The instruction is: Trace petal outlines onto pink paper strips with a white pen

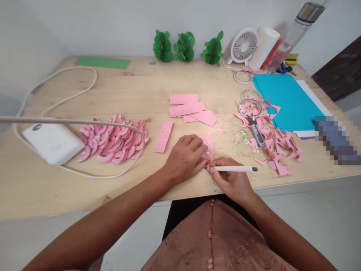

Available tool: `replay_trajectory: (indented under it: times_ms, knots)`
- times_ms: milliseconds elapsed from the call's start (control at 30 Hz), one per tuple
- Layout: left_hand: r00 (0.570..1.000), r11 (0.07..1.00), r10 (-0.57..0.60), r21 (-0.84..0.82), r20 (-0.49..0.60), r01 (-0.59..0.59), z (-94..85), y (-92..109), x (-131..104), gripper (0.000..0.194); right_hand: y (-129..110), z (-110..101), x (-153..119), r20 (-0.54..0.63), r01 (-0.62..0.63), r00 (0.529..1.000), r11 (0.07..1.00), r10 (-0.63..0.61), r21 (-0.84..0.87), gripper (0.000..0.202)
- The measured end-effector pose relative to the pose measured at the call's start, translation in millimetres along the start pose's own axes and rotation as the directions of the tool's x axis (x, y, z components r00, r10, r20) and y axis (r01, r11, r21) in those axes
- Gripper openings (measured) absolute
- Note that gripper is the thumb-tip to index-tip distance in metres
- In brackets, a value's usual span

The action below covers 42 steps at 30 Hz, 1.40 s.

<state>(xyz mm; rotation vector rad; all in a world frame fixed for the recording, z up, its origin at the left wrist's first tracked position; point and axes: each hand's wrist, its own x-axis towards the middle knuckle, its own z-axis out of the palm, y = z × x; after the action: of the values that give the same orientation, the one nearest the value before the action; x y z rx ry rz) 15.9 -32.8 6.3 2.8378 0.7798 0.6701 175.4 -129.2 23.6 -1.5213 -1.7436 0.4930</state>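
- Right hand (232, 180): pinches white pen (235, 169); axis horizontal, tip left.
- Left hand (184, 156): bent fingers press marked pink strip (209, 141).
- Strip: between hands, near centre; long axis up-down.
- Pink scraps (283, 145): right.

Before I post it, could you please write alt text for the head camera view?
The left hand steadies a pink paper strip while the right hand holds a white pen to it. Around them lie cut pink pieces, scraps, and blue sheets; green paper shapes stand behind.
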Motion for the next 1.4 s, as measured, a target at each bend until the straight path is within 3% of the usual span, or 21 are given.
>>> replay_trajectory:
  times_ms: [700, 967, 1400]
  knots:
    - [1.0, 1.0, 0.001, 0.008, -0.008, -0.001, -1.3, 1.2, 0.8, 0.016, 0.8, -1.2, -1.5, 0.038, 0.022, 0.999, 0.999, -0.021, -0.04, 0.013]
    - [1.0, 1.0, 0.005, 0.003, -0.006, -0.005, 0.1, 0.0, 0.0, 0.016, -0.8, -2.9, -1.6, -0.01, -0.035, 0.999, 0.998, 0.036, 0.061, 0.013]
    - [1.0, 1.0, 0.001, 0.0, -0.004, -0.001, -0.7, 0.6, 0.5, 0.017, 0.2, -1.3, -1.4, 0.026, 0.032, 0.999, 0.999, -0.031, -0.038, 0.015]
